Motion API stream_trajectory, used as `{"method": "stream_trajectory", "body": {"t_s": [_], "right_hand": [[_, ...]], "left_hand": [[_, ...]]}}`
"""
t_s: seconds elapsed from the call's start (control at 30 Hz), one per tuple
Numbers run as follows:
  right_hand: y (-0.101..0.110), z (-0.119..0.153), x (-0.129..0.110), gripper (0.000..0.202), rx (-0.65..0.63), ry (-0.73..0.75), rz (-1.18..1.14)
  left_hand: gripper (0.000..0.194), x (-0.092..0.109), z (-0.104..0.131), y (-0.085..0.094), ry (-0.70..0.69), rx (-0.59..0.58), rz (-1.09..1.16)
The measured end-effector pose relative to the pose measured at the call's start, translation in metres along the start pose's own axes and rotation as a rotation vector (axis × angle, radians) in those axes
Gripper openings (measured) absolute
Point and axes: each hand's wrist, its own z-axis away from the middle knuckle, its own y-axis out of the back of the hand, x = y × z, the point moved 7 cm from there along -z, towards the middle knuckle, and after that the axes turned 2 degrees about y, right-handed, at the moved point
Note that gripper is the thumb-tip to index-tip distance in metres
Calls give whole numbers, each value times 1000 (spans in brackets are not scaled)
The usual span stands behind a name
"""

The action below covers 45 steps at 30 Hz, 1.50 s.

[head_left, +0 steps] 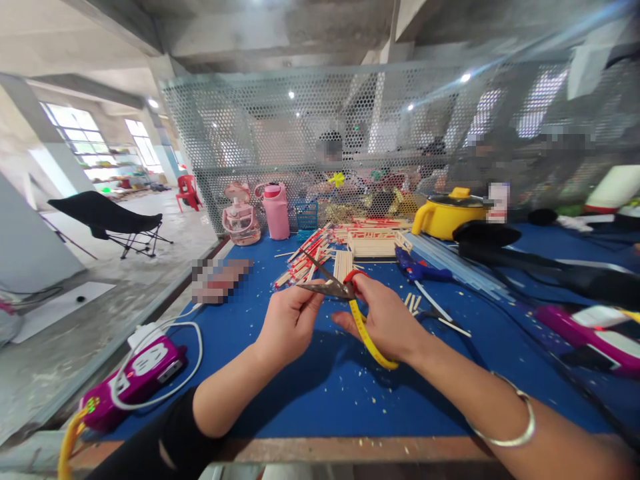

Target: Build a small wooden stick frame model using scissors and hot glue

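My right hand is closed round the scissors, whose one handle is red and the other yellow. The scissors' dark blades are spread and point left. At the blades, my left hand has its thumb and fingertips pinched together; what lies between them is too small to make out. Just beyond the hands are light wooden sticks, and behind these a small frame built of sticks. Red-and-white wrapped sticks are heaped to the left of it.
A blue glue gun, clear glue sticks and a yellow pot are at the right. Pink bottles stand at the back. A purple power strip with cables is at the left. A person's dark sleeve reaches in at the right.
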Motion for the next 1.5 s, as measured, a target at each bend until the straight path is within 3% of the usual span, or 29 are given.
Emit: {"method": "stream_trajectory", "body": {"t_s": [0.17, 0.6, 0.83, 1.17, 1.5], "right_hand": [[-4, 0, 5, 21, -8, -85, -7], [-21, -3, 23, 8, -102, -120, -94], [-15, 0, 7, 22, 7, -100, -73], [-26, -1, 17, 13, -97, -154, -145], [-28, -2, 20, 13, -234, -166, -213]], "left_hand": [[24, -2, 2, 0, -20, 8, -65], [24, -10, -2, 3, 6, 48, -134], [25, 2, 3, 0, -72, 80, -244], [28, -15, -1, 1, 23, 82, -247], [28, -17, -4, 2, 50, 59, -204]]}}
